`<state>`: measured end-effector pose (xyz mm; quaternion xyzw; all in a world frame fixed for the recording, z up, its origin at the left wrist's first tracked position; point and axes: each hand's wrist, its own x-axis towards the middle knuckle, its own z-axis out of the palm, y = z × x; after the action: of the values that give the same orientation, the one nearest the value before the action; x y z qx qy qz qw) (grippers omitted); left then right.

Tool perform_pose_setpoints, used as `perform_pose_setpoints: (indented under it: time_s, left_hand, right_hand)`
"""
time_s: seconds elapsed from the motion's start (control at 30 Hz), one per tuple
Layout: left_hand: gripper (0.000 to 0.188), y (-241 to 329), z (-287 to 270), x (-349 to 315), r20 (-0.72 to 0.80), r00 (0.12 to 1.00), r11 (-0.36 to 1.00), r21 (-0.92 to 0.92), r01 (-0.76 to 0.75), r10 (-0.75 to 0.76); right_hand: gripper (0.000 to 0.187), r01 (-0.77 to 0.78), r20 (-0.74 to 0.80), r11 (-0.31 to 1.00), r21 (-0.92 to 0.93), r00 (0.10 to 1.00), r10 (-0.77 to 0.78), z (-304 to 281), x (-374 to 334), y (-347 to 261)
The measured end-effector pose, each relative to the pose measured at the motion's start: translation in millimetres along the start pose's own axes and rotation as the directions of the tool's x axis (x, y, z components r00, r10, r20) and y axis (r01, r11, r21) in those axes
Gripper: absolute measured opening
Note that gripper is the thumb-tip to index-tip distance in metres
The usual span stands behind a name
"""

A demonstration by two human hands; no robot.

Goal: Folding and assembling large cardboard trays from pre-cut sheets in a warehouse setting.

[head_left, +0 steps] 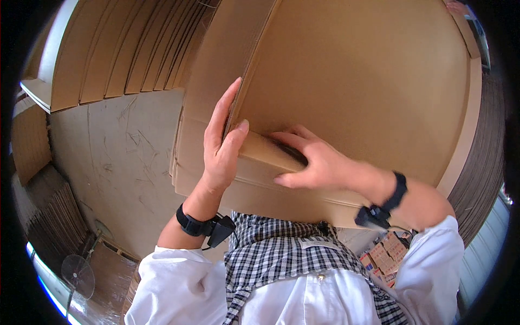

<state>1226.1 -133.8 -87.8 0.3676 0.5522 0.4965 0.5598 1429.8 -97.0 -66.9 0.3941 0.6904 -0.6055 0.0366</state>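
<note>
A large shallow cardboard tray with folded-up sides lies in front of me, over flat cardboard sheets. At its near left corner my left hand grips the left wall, long fingers straight along the outside and thumb at the corner. My right hand is closed over the near wall, a little right of that corner. Its fingers reach inside the tray and its thumb presses on the outer face. The right fingertips are partly hidden by the wall and shadow.
Folded cardboard stands in a row at the upper left. More cardboard stacks sit at the lower left and along the right. A fan stands at the lower left. At the far right corner, another person's hand seems to touch the tray.
</note>
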Motion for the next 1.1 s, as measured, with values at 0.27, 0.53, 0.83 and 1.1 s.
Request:
perform_pose_setpoints:
  time_s: [0.27,0.53,0.83,1.1]
  left_hand:
    - [0.067,-1,9,-2,-0.031,0.999,0.999,-0.050,0.021,-0.023]
    - [0.065,-25,13,5,-0.056,0.998,0.995,-0.095,-0.024,0.019]
    - [0.054,-29,17,25,-0.139,0.990,0.997,-0.072,0.009,-0.019]
    - [0.030,-55,-13,36,-0.245,0.955,0.982,-0.129,0.140,-0.168]
  right_hand:
    - [0.065,-0.086,0.059,0.950,-0.301,0.992,0.108,-12,-12,1]
    - [0.070,-0.094,0.146,0.933,-0.347,0.978,0.152,-15,1,13]
    - [0.017,-0.301,-0.543,0.832,-0.466,0.839,-0.001,6,-55,31]
    - [0.064,-0.629,-0.744,0.712,-0.312,0.628,0.228,-22,-245,169]
